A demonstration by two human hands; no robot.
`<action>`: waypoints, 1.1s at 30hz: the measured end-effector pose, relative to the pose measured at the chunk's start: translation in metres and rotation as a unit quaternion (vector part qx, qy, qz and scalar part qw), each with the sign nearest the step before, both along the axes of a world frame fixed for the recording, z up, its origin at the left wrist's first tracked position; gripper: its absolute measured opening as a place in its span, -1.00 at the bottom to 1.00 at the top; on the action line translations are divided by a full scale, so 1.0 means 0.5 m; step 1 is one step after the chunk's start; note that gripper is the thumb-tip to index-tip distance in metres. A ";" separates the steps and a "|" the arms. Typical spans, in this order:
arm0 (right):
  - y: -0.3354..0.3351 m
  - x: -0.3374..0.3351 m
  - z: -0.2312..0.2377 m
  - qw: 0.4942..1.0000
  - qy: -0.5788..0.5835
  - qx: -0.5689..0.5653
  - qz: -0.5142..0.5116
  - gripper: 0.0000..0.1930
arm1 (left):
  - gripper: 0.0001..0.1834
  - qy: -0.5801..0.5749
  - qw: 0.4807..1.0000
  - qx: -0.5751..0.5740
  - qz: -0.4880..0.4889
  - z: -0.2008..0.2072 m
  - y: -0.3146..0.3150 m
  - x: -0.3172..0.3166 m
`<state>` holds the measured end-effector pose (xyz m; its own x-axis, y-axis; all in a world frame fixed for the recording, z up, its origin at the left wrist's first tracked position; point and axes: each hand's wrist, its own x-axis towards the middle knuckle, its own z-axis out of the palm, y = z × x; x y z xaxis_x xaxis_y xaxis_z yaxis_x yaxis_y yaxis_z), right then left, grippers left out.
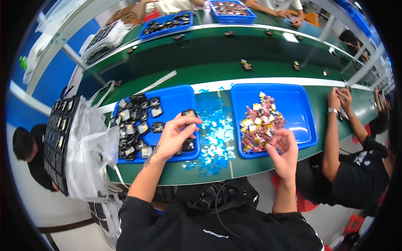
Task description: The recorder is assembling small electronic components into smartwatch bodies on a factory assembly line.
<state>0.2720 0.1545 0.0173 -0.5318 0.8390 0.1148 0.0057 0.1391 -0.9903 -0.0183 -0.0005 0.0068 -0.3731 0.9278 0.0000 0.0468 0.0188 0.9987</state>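
My left hand (178,134) is closed over the right side of the left blue tray (178,96), its thumb and fingers around a small black square part (189,113). Many similar black parts with pale or silvery faces (133,125) lie heaped in that tray. My right hand (285,152) is at the near side of the right blue tray (307,125), palm turned up, with its thumb and half-curled fingers apart. Its fingertips are beside a pile of small reddish, gold and white electronic pieces (259,123). No held piece can be made out there.
Blue film scraps (215,140) cover the green table between the trays. Stacked black moulded trays in white plastic (63,142) stand at the left. Beyond a white rail, the green conveyor (201,62) carries scattered small parts. A co-worker's hands (339,98) are at the right; others work opposite.
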 end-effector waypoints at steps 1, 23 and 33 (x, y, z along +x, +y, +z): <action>-0.003 -0.004 0.017 0.999 0.032 -0.010 0.000 -0.55 | -0.78 0.039 0.998 -0.039 -0.023 0.024 0.004 0.012; -0.035 -0.140 -0.015 0.973 0.172 -0.081 0.133 -0.94 | -0.86 0.236 0.965 0.109 -0.012 0.049 0.028 0.094; -0.070 -0.168 0.014 0.987 0.043 0.007 0.155 -0.85 | -0.84 0.387 0.908 0.162 0.015 0.036 0.018 0.087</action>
<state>0.1881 0.1197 0.0241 -0.7509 0.6353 0.1806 -0.1230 0.1342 -0.9833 0.0251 0.0083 0.0248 -0.1706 0.8217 0.5438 0.7412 -0.2566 0.6203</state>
